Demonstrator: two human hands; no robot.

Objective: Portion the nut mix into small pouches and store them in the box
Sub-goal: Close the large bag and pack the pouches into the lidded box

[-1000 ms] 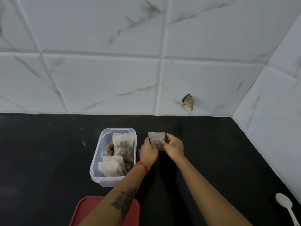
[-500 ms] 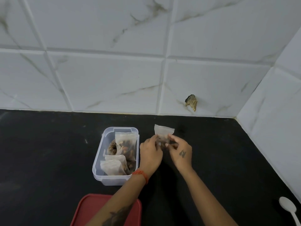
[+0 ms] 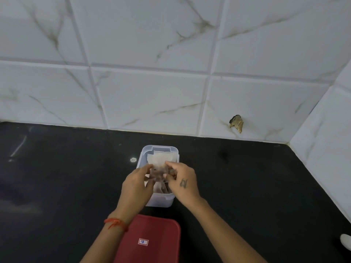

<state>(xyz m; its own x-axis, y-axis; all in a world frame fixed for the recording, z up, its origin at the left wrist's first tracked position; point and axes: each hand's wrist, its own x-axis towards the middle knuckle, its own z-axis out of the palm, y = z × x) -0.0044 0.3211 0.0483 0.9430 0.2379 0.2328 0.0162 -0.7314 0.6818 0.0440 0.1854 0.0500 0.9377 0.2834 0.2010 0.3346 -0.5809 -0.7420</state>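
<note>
Red lid [image 3: 150,242] at 6 o'clock, nearest. Both hands, left hand [image 3: 136,185] and right hand [image 3: 182,182], pinch one pouch [image 3: 158,168] over the open box [image 3: 171,149]. Likely light, soft, crinkly; best held by its side edges. Spoon [image 3: 346,242] at 4 o'clock.

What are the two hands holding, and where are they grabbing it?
A small pouch of nut mix, over the box. The left hand pinches its left side, the right hand its right side.
</note>
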